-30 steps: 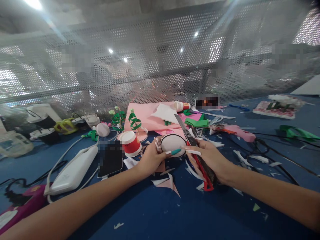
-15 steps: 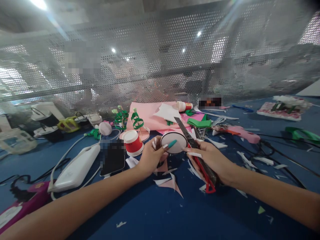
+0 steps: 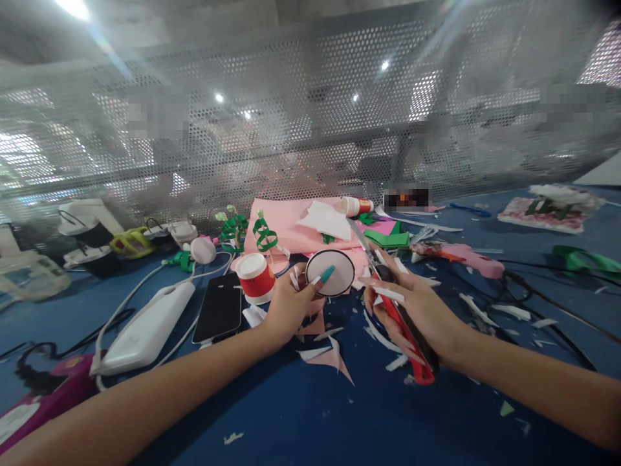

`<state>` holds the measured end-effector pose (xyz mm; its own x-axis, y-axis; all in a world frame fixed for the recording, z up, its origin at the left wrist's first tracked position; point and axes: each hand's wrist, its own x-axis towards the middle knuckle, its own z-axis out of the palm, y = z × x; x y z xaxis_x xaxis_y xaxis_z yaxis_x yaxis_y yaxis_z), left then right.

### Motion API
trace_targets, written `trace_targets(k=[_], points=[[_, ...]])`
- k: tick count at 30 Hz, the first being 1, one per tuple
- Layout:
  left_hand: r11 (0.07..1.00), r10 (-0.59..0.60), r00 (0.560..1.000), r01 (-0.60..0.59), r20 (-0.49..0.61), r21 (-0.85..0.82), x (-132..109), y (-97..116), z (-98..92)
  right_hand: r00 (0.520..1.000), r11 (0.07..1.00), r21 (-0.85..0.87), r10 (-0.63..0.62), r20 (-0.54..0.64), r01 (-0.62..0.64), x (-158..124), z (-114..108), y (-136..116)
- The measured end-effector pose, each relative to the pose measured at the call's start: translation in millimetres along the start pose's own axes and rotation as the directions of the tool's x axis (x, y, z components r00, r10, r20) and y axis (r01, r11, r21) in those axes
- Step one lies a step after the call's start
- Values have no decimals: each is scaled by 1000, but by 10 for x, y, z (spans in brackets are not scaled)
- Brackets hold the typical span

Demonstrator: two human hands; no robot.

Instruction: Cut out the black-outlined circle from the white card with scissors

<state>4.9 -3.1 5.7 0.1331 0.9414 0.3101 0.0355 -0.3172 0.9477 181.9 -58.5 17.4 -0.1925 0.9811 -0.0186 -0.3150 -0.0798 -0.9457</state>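
My left hand (image 3: 291, 304) pinches a round white disc (image 3: 336, 264) with a dark rim, the thumb with its teal nail lying across its face. My right hand (image 3: 417, 304) is wrapped around a utility knife (image 3: 398, 310) with a red and dark handle. Its long blade points up and away, to the right of the disc and apart from it. A red and white paper cup (image 3: 257, 285) stands upside down just left of my left hand. Pink and white paper scraps (image 3: 334, 359) lie below the disc.
Behind lie pink paper sheets (image 3: 281, 223), green paper (image 3: 388, 238) and stacked paper cups (image 3: 356, 206). Green paper spirals (image 3: 264, 236) stand near the cup. At left are a phone (image 3: 218, 307), a white power bank (image 3: 150, 327) and cables. A pink glue gun (image 3: 473, 257) lies at right.
My right hand and the utility knife have drawn away from the disc, opening a gap. The disc has shifted slightly left and up with my left hand.
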Motion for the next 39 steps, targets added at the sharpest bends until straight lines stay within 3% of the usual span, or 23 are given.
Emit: trace_targets(k=[10,19,27,34,39], points=[[998,18,1000,-19,-16,-67,8,-44,0,983,988,-8,154,98,-154,-32,-18,26],[997,14,998,-10,-58,71,-2,-22,-10,978,994,1,110,178,-112,-40,-10,14],[996,17,999,-14,40,-85,-3,-70,5,972,995,24,90,218,-97,-51,-3,1],[989,-100,993,105,59,-101,-33,-46,11,965,994,46,82,247,-97,-51,-6,-10],[992,-37,999,41,36,-122,-10,-73,-12,964,997,9,73,257,-78,-55,-6,-7]])
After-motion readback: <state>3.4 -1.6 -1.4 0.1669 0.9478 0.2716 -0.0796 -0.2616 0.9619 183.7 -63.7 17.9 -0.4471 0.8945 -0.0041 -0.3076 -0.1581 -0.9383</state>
